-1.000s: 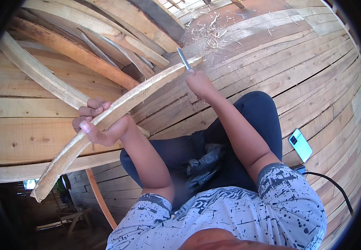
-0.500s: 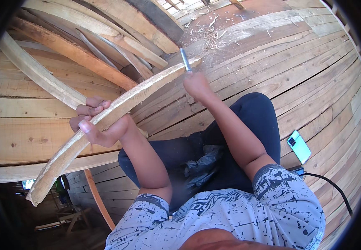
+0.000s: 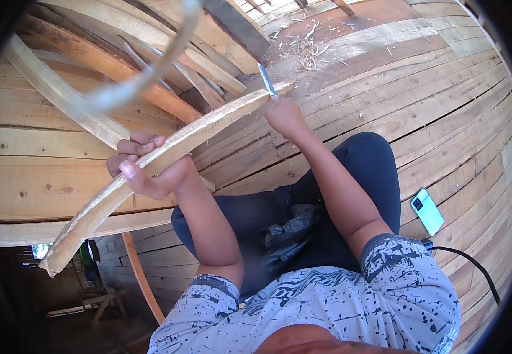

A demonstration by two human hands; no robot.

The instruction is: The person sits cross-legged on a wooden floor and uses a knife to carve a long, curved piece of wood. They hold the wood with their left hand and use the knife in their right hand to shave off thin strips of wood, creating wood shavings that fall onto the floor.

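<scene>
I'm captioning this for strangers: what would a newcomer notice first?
Probably the long curved piece of wood slanting across the picture, held in the left hand, with a knife in the right hand near its upper end. A blurred pale strip at upper left also stands out, as does the turquoise phone on the floorboards at right.

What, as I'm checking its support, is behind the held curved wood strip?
Part of the left hand passes behind the strip, with pale planks and floorboards farther back. The strip covers some of that hand and whatever lies directly behind its length, so those cannot be seen.
</scene>
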